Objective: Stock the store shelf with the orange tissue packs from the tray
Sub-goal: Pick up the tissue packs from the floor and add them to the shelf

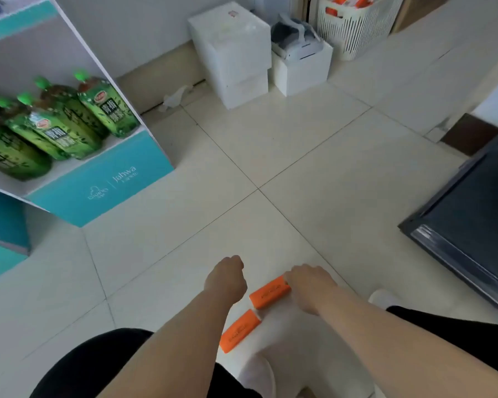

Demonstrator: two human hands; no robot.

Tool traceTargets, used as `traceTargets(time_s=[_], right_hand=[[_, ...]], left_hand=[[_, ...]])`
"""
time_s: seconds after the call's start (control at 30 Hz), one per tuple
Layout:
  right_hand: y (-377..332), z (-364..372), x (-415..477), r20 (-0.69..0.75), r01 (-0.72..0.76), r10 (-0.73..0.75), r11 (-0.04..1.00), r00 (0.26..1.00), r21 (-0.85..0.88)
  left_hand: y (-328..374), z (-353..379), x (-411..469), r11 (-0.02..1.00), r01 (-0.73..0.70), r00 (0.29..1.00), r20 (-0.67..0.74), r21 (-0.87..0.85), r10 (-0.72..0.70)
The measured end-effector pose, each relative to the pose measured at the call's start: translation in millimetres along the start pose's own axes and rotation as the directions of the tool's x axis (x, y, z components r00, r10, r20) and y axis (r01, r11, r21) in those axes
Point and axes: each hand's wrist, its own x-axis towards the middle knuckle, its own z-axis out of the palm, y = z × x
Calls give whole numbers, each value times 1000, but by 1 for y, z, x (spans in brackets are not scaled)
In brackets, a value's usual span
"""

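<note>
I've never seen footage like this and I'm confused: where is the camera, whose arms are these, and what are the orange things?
There is no machine here. One camera sits on a person's head and looks forward and down, so the two bare arms are that person's own. The left hand is curled like a fist; whether it holds anything is hidden. The right hand curls over the far end of one orange tissue pack. A second orange pack lies just nearer, both on a white surface, probably the tray. At the left stands the store shelf, with green bottles on it.
</note>
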Motion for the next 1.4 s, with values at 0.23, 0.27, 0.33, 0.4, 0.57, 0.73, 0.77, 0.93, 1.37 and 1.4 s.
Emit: traceTargets(time_s=[0.23,0.27,0.33,0.4,0.57,0.73,0.77,0.93,1.37,1.4], right_hand=[[-23,36,46,0,69,-69,997,998,-27],[-28,39,52,15,84,-83,996,996,-38],[-37,44,59,61,111,-108,992,992,-52],[-41,50,65,92,116,-111,992,990,-50],[-25,67,65,32,38,-35,996,999,-85],[-8,71,53,-62,-110,112,993,992,33],[-7,71,51,-84,-131,136,990,987,60],[7,81,38,-114,-153,174,973,978,176],[56,63,-11,-159,-265,345,885,925,382],[60,55,-20,-178,-276,365,880,914,386]], left_hand=[[-14,31,20,994,105,990,89,41,-108],[-14,33,24,994,97,991,86,46,-100],[-14,36,28,995,84,992,90,56,-89],[-15,39,31,995,76,991,105,64,-83],[-21,48,34,996,44,987,152,75,-55],[-26,57,35,982,49,945,310,181,-104],[-25,62,34,971,40,933,338,235,-120],[-15,91,31,855,-32,930,328,518,-164],[52,64,38,978,-3,999,45,210,-6],[63,50,35,984,-40,999,22,174,37]])
